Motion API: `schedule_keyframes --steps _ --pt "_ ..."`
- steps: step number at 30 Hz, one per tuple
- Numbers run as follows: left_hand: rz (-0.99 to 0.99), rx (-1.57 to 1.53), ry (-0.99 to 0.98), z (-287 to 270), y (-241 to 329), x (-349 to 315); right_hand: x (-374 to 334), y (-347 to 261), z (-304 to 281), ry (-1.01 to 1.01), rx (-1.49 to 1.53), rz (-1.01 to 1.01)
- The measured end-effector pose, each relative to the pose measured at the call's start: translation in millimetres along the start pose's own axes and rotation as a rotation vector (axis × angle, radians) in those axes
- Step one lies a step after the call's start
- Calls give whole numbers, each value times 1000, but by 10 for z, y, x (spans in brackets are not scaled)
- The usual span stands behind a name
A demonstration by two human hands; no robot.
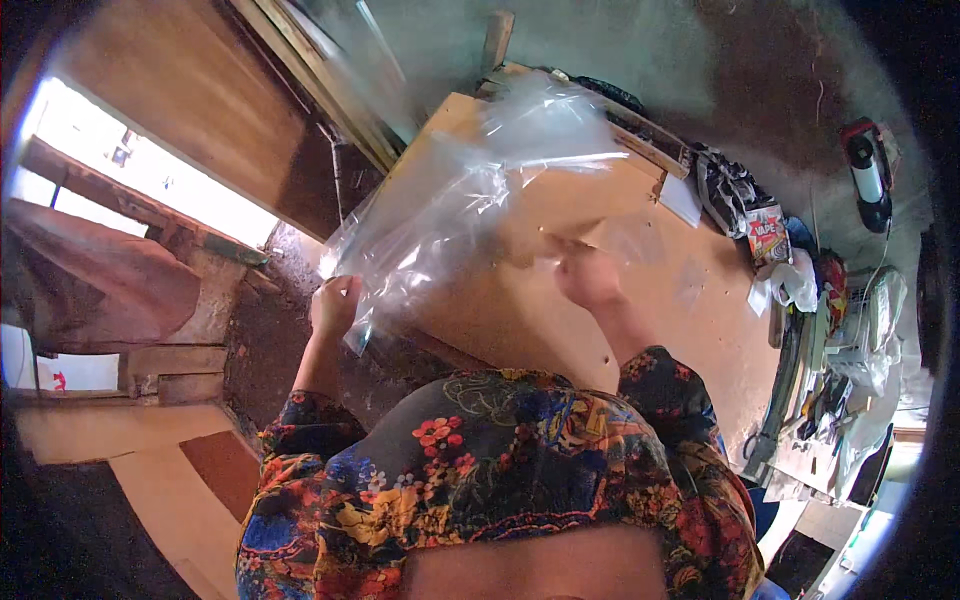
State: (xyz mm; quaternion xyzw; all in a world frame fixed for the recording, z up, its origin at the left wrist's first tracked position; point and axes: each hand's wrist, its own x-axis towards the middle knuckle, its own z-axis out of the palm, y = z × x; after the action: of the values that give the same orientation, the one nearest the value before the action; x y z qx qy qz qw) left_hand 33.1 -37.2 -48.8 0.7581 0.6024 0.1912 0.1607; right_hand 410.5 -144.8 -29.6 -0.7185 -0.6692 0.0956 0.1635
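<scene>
A large sheet of clear plastic (430, 220), wrinkled and shiny, spreads over the left part of a tan wooden tabletop (520, 310) and hangs past its near left edge. My left hand (335, 305) is closed on the sheet's near left edge, beyond the side of the table. Above the middle of the tabletop, my right hand (588, 275) is blurred, its fingers curled in. Whether plastic or anything else lies in those fingers cannot be made out. Both forearms come out of dark floral sleeves.
Along the table's right side stand a red and white box (768, 235), a white plastic bag (795, 280) and other clutter. Wooden strips (645, 150) line the far edge. A black and red device (868, 175) hangs on the greenish wall. Bright openings (150, 170) lie at left.
</scene>
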Motion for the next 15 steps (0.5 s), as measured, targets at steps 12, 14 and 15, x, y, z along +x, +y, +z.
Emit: schedule_keyframes --steps 12,14,15 --pt "-146 -130 16 -28 -281 300 883 -550 592 -519 -209 -165" --pt "-220 -102 26 -74 -521 401 927 -594 598 -565 -221 -139" --pt "-266 -64 19 -116 -583 444 938 -640 532 -597 -226 -143"
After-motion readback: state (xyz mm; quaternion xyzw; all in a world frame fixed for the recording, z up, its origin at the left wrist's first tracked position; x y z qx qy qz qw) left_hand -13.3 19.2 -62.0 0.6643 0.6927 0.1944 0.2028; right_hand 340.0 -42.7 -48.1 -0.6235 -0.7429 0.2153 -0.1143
